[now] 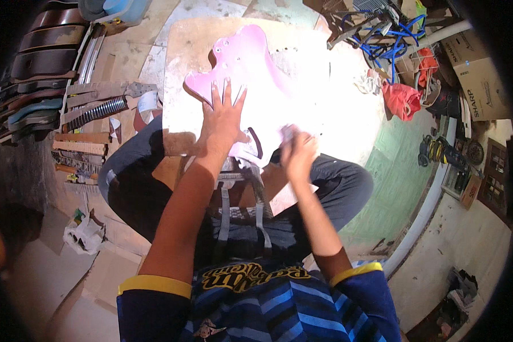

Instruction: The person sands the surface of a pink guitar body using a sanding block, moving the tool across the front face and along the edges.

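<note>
A pink electric guitar body (244,57) lies on a pale board in front of me, and strong glare washes out its right side. My left hand (222,117) rests flat on it with the fingers spread. Near the body's lower right edge, my right hand (300,153) is closed around a small greyish-purple pad (289,134). Motion blurs both that hand and the pad, so its exact kind does not show. A dark curved slot (255,142) in the guitar body shows between my hands.
Handsaws (100,91) and a coiled dark spring-like tube (97,113) lie at the left, below stacked curved dark pieces (44,60). Blue cables (390,51), a red cloth bundle (402,101) and cardboard boxes (479,85) crowd the right. A white plastic bag (84,233) sits lower left.
</note>
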`<state>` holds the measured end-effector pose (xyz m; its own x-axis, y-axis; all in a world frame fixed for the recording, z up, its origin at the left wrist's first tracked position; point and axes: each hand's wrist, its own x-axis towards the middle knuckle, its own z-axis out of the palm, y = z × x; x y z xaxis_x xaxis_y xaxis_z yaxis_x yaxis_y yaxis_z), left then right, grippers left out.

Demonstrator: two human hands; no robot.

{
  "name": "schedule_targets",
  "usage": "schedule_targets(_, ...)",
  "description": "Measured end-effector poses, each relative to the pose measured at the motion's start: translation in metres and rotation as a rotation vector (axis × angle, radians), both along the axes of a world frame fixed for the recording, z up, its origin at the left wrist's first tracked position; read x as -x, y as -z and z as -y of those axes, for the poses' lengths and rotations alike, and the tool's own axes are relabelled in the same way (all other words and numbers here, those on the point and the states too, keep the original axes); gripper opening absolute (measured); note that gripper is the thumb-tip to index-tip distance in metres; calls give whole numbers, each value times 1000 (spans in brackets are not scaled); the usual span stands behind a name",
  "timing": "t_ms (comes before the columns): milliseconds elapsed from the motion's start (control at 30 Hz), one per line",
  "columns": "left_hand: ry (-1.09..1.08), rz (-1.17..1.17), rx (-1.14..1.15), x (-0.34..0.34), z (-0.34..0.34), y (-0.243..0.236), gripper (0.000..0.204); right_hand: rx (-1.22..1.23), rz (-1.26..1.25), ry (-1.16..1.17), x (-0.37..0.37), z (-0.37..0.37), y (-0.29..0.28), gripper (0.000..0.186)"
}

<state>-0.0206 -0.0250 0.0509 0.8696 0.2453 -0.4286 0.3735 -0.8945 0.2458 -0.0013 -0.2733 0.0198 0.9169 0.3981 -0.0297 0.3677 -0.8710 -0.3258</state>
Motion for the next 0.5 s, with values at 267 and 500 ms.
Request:
schedule_targets(267,-4,-107,15,1,-1,-9,145,-136,75,141,-45,10,-11,49)
schedule_targets(500,-2,-117,14,-2,-6,-13,143,14,-44,-142,-13,18,-8,46)
